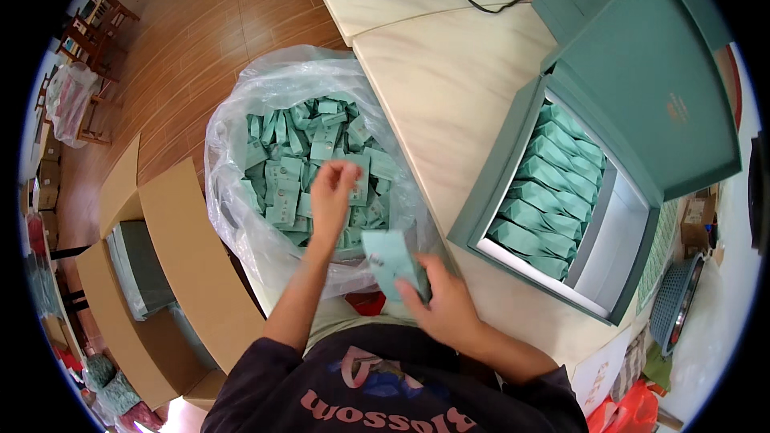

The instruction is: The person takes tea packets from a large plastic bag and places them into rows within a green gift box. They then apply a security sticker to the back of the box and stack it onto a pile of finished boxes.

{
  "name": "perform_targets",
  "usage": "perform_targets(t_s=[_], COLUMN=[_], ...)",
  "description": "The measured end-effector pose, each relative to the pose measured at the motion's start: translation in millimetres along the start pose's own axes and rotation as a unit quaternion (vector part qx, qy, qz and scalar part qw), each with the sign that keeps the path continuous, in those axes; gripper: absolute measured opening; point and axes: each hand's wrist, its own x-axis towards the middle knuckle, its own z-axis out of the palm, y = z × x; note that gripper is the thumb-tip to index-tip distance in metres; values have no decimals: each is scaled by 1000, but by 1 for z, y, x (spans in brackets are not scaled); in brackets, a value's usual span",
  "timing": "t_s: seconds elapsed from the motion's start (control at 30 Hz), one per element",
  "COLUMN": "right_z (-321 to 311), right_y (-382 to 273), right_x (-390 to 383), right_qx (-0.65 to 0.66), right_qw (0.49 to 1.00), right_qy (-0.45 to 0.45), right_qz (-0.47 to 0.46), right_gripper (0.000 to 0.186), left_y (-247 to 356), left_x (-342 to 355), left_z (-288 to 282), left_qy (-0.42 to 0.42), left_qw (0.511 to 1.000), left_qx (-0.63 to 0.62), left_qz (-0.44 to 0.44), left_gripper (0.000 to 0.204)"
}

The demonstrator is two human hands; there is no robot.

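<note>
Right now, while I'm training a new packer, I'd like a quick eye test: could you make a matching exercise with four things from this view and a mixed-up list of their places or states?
Things
1. Right hand
2. Left hand
3. Hinged green box
4. Cardboard carton

Places or states
A. Open on the table, with a row of packets inside
B. Flaps spread, left of the plastic bag
C. Gripping a green packet
D. Over the loose packets in the plastic bag

Right pairs: 1-C, 2-D, 3-A, 4-B
</note>
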Motion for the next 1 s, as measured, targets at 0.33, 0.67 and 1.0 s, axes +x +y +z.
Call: perform_targets(t_s=[0.33,0.67,1.0], right_z=[-148,-150,-133], right_y=[-13,27,15], right_x=[-44,-39,-36], right_qx=[-309,-343,-431], right_qw=[791,811,794], right_qy=[523,473,416], right_qz=[-76,36,103], right_gripper=[51,41,18], left_y=[-213,-152,-18], left_x=[16,-10,-47], left_z=[-22,-29,-36], left_qy=[9,73,-201], left_qw=[916,989,800], left_qx=[399,-83,-526], left_qz=[27,-101,-207], left_gripper=[58,34,38])
